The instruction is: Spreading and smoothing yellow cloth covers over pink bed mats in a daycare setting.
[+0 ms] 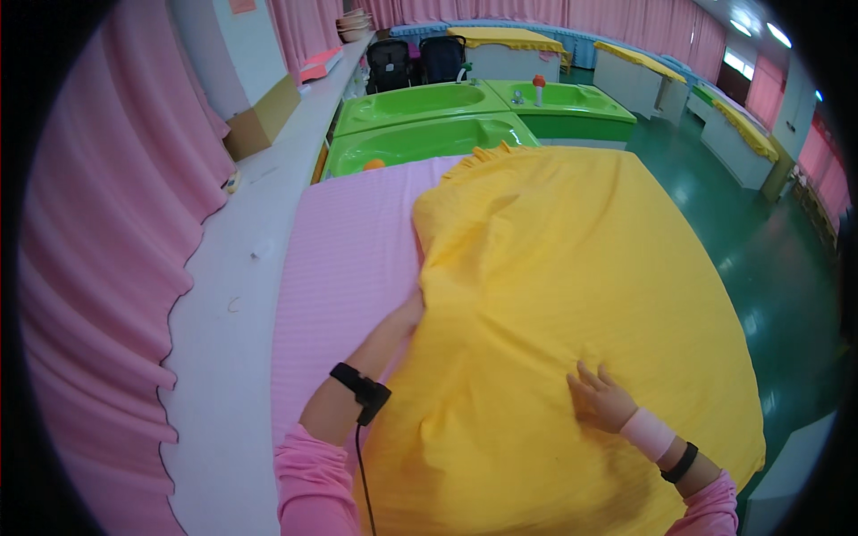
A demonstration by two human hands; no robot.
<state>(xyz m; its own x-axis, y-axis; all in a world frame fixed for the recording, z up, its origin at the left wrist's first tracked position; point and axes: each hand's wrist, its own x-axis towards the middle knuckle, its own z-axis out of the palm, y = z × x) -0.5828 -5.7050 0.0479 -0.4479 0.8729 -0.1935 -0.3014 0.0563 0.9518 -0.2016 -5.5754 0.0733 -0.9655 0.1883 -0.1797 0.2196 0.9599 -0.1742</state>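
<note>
A yellow cloth cover (572, 268) with a ruffled far edge lies over most of the table in front of me, bunched and creased along its left side. Beneath it, a pink striped sheet (344, 241) shows on the left. My left hand (414, 310) reaches to the cover's left edge, and its fingers are hidden under or behind the yellow cloth. On the right, my right hand (603, 399) rests over the cover with fingers spread, holding nothing. A black strap with a cable (360, 393) circles my left forearm.
Green baby bathtubs (420, 143) stand beyond the far end of the table, with an orange ball (374, 164) in the nearest. A white ledge (223, 295) and pink curtains (107, 268) run along the left. Green floor (769, 259) and other yellow-topped tables (505, 38) lie beyond.
</note>
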